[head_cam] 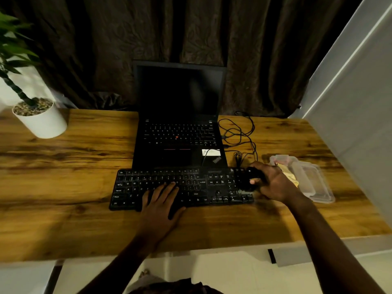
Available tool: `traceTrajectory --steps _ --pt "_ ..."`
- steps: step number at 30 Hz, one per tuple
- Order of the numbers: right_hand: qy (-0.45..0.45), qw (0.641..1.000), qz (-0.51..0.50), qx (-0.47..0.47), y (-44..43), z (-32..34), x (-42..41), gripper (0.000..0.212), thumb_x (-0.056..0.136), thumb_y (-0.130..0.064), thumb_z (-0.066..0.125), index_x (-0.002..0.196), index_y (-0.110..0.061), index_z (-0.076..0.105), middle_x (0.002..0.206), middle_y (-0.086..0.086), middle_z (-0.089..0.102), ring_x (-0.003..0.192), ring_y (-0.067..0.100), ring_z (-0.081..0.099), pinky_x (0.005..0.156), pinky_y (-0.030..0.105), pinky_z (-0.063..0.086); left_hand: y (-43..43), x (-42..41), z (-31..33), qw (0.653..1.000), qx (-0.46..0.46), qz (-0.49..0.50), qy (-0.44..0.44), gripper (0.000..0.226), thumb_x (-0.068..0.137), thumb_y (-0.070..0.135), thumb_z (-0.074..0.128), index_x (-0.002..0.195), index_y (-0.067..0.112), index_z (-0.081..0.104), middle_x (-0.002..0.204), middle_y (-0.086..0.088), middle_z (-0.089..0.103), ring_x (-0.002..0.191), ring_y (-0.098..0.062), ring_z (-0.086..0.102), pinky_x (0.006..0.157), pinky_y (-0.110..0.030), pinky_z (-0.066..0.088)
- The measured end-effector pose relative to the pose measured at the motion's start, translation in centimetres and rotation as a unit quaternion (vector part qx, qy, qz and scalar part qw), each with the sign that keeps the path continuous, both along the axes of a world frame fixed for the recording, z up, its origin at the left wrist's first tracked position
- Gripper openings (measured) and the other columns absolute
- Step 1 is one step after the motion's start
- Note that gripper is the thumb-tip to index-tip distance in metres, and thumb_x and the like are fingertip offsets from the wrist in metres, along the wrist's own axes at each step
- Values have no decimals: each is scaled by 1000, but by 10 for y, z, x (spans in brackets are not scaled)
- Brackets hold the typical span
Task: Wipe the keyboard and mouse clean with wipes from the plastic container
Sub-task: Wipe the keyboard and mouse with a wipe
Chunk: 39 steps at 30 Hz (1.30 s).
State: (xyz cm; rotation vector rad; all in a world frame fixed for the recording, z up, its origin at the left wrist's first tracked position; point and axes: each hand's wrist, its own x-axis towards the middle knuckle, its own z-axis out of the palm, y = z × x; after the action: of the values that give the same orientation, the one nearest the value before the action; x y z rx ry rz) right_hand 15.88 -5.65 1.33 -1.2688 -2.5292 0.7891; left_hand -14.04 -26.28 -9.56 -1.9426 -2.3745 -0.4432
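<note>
As the left hand [161, 200] lies spread on the keyboard [197, 185], the right hand [275, 184] grips the mouse [253, 174] at its right edge.

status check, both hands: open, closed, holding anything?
Left hand: open, fingers flat on the keyboard.
Right hand: grip curled round the mouse.

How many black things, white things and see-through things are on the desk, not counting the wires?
Black: 3 (laptop, keyboard, mouse)
White: 1 (plant pot)
See-through: 1 (plastic container)
Total: 5
</note>
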Motion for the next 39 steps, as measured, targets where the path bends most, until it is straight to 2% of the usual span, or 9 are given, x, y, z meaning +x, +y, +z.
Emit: traceTrajectory --steps 5,8,12,18,21,25,30,33,39 --pt "-28 999 2 -18 -3 -7 -9 43 81 -34 63 120 -47 49 110 2 62 99 20 62 79 41 58 0 0 1 1000 1 1 6 66 93 67 34 139 23 51 147 2 48 135 -19 37 113 -48 14" --pt "-25 999 9 -36 -11 -12 -35 47 80 -45 61 123 -53 46 116 7 58 98 23 62 75 41 59 0 1 3 1000 5 0 10 65 93 66 35 137 22 54 146 2 50 134 -18 36 112 -48 15" --pt "-13 999 16 -49 -13 -17 -46 52 85 -33 68 125 -56 44 118 8 57 98 25 62 72 41 61 -1 0 2 1000 0 1 6 64 95 66 34 138 22 52 148 2 48 136 -18 35 114 -48 12" --pt "-21 1000 -4 -21 -1 -5 -8 50 86 -14 71 113 -49 47 107 2 63 94 17 64 68 22 51 0 0 2 1000 5 0 1 66 94 67 31 138 22 53 146 2 50 134 -18 35 112 -48 14" --pt "-28 1000 -12 -2 3 -4 3 49 83 -13 71 111 -47 48 102 -1 65 95 18 65 73 27 53 1 0 1 1000 8 -2 4 66 93 66 33 139 22 52 146 1 50 134 -18 36 112 -49 15" --pt "-25 999 -18 -29 -6 -6 -12 45 83 -30 67 119 -48 49 113 5 61 102 22 61 81 45 58 1 0 1 1000 11 -1 3 66 92 66 35 138 22 53 146 1 50 134 -19 37 112 -49 15" --pt "16 998 11 -61 -19 -6 -34 37 77 -55 56 111 -60 45 116 8 58 104 26 57 76 47 59 0 0 3 1000 12 -2 9 65 93 65 36 137 21 54 146 2 50 134 -19 36 112 -48 14" --pt "24 998 11 -64 -17 4 -25 33 87 -35 64 111 -53 49 112 4 60 100 22 61 72 37 58 0 0 3 1000 9 -1 8 66 93 66 35 138 22 54 146 1 50 134 -19 36 112 -49 16" --pt "9 999 -30 -8 -2 10 12 40 82 2 68 115 -19 61 104 7 67 98 24 66 81 38 58 2 0 2 1000 4 4 9 67 92 67 33 137 22 54 143 1 53 132 -19 38 110 -50 21"
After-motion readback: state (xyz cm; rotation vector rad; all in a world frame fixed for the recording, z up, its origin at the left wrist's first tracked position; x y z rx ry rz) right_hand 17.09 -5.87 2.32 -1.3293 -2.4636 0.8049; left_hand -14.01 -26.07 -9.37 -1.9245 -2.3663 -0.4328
